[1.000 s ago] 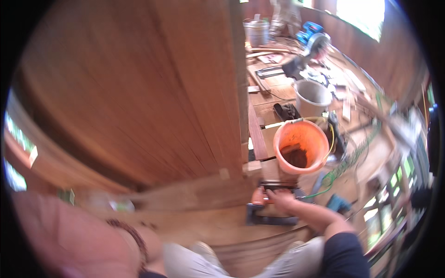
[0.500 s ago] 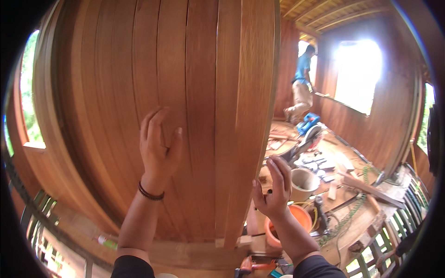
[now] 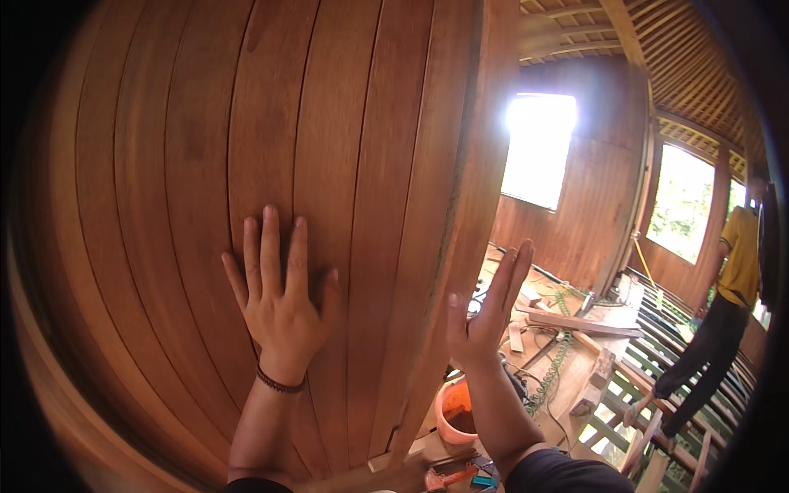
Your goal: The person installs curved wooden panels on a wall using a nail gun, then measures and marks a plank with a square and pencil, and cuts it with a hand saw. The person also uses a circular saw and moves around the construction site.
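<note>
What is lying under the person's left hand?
The left hand lies flat, fingers spread, on the upright boards of the wooden wall. Only bare plank shows around it; the palm covers the wood directly beneath.

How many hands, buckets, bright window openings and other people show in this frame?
Person's own hands: 2, the left hand flat on the plank wall, the right hand open at the wall's edge
Orange bucket: 1
Bright window openings: 2, window and second window
Co-worker in a yellow top: 1
Total: 6
</note>
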`<action>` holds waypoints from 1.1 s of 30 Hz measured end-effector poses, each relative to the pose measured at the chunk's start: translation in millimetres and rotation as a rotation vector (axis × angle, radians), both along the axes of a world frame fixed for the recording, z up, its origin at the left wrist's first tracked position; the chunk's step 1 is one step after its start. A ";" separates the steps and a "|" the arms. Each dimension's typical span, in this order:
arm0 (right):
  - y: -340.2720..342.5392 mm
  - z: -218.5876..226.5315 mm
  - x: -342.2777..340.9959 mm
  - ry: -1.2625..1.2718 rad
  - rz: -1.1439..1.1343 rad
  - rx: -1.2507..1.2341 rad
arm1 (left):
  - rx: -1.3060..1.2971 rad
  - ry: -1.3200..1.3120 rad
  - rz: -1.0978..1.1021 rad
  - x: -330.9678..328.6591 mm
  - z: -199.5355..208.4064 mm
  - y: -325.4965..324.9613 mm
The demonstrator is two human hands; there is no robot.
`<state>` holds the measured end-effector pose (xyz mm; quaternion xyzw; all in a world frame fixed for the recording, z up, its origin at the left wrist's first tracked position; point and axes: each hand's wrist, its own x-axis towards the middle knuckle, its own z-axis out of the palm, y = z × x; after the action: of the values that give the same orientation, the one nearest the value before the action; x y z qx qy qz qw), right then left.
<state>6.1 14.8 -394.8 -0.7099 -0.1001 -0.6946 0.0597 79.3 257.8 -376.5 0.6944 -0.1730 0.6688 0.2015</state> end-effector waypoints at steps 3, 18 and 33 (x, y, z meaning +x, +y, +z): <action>0.8 -6.9 13.6 0.069 -0.059 -0.019 | -0.012 -0.011 -0.078 2.3 -2.8 -1.6; -74.4 29.6 45.2 0.499 1.569 0.980 | 0.040 -0.213 0.044 21.2 -18.4 -2.4; -95.6 -44.4 -91.0 0.497 0.512 0.478 | 0.106 -0.294 0.120 22.4 -10.1 5.8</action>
<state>-84.9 -80.7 -439.2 -0.7742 -0.0917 -0.4688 0.4152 101.8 263.7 -386.6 0.6078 -0.1936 0.7640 0.0968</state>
